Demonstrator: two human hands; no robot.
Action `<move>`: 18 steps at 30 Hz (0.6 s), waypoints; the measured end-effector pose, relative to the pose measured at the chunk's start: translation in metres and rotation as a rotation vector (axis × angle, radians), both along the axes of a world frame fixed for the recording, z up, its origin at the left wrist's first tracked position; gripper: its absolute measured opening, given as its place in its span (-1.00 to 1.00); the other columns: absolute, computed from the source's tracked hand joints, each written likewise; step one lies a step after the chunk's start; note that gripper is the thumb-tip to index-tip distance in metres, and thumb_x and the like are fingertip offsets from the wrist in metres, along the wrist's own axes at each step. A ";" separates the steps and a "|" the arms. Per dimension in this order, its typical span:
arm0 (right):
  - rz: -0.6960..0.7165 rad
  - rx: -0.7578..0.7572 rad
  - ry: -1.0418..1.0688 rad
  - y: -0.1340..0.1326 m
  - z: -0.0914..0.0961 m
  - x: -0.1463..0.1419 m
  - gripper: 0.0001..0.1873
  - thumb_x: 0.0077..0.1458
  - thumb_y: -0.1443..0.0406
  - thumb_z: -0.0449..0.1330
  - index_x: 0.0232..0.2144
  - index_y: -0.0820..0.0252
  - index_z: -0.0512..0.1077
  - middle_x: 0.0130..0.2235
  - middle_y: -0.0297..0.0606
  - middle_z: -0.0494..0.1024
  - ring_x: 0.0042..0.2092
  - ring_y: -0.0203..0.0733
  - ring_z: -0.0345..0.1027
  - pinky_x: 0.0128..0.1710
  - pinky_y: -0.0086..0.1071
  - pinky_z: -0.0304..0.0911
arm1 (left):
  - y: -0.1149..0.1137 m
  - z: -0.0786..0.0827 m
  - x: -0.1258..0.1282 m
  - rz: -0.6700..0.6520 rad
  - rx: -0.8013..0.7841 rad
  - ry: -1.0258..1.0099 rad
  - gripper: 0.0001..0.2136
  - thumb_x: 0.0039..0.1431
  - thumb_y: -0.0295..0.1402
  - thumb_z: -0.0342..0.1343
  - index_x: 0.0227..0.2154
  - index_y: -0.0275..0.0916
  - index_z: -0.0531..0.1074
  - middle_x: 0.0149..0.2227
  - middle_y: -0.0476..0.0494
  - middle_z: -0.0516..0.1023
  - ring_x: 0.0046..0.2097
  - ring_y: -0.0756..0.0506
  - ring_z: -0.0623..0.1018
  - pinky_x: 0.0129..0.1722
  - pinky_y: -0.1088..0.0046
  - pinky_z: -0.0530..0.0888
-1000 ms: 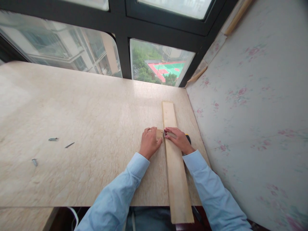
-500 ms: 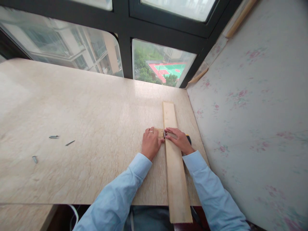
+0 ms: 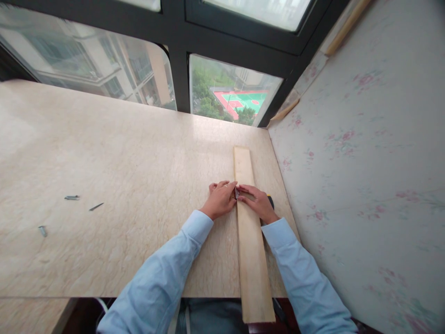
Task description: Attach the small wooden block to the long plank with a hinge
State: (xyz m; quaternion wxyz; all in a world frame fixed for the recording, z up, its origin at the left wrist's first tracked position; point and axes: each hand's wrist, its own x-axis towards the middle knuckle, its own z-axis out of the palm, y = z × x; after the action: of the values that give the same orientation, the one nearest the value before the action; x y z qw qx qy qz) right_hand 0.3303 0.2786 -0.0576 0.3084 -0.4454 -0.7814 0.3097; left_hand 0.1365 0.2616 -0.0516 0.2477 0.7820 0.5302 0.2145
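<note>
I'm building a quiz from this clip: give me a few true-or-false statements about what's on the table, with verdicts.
1. The wooden plank sticks out past the near edge of the table. True.
2. The left hand is far from the plank. False: it sits right at the plank's left edge, and its fingertips meet those of the right hand at a small metal piece.
3. The right hand lies on top of the plank. True.
4. The loose metal bits lie to the right of the plank. False: they lie well to its left, apart from both hands.
</note>
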 end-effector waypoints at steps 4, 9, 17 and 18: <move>-0.007 -0.063 0.039 -0.002 0.000 -0.001 -0.58 0.12 0.17 0.25 0.03 0.10 0.44 0.02 -0.16 0.54 0.04 -0.09 0.44 0.14 -0.11 0.30 | 0.000 -0.001 0.000 0.024 0.014 -0.046 -0.46 0.09 -0.38 0.10 0.18 -0.19 0.25 0.08 -0.30 0.46 0.23 -0.26 0.28 0.15 0.02 0.12; -0.020 -0.121 0.083 -0.002 -0.001 -0.001 -0.57 0.11 0.18 0.26 0.03 0.13 0.43 0.03 -0.15 0.53 0.05 -0.09 0.44 0.15 -0.11 0.30 | 0.003 0.001 -0.001 0.014 0.010 -0.036 -0.43 0.08 -0.35 0.12 0.19 -0.20 0.23 0.06 -0.30 0.48 0.24 -0.27 0.27 0.18 -0.03 0.06; -0.036 -0.161 0.135 -0.002 -0.007 0.001 -0.56 0.09 0.19 0.27 0.03 0.13 0.43 0.04 -0.13 0.53 0.05 -0.09 0.45 0.14 -0.12 0.32 | 0.004 0.004 0.002 -0.026 0.085 0.011 -0.45 0.10 -0.39 0.09 0.20 -0.21 0.21 0.05 -0.32 0.48 0.24 -0.24 0.28 0.24 -0.04 -0.05; -0.034 -0.162 0.136 -0.002 -0.007 0.001 -0.56 0.09 0.20 0.27 0.03 0.13 0.43 0.04 -0.13 0.53 0.05 -0.09 0.45 0.14 -0.12 0.32 | 0.003 0.003 0.003 -0.026 0.092 0.011 -0.45 0.10 -0.39 0.09 0.19 -0.20 0.22 0.05 -0.31 0.48 0.24 -0.24 0.29 0.24 -0.03 -0.06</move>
State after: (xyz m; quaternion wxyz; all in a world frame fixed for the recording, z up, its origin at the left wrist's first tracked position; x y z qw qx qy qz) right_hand 0.3312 0.2770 -0.0648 0.3287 -0.4604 -0.7233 0.3961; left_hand 0.1392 0.2648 -0.0484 0.2112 0.8006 0.5108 0.2314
